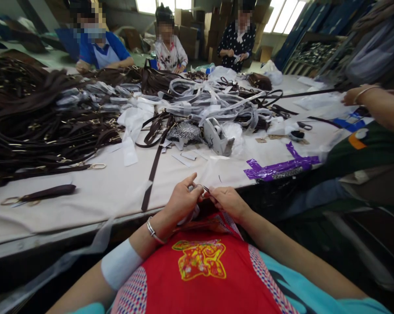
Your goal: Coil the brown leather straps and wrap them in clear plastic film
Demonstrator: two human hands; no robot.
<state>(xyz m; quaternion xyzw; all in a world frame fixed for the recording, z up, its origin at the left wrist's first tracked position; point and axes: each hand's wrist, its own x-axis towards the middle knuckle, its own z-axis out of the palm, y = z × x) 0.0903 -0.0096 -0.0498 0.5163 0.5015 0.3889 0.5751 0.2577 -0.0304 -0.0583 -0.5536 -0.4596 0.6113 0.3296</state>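
Both my hands meet just below the table's front edge, over my red apron. My left hand (184, 198) is closed, pinching a small metal fitting (197, 188) with a thin clear plastic strip hanging from it. My right hand (228, 201) is closed too, its fingertips pinched on the same small piece. A dark brown strap (153, 172) lies on the white table (95, 196) and hangs over the edge just left of my hands. What exactly the metal piece is cannot be made out.
A large heap of dark brown straps (36, 126) fills the table's left. Plastic-wrapped straps (197, 98) pile in the middle beside a tape dispenser (218, 137). Purple tape (278, 168) lies right. A person's arm (376, 102) reaches in at right; three people work across the table.
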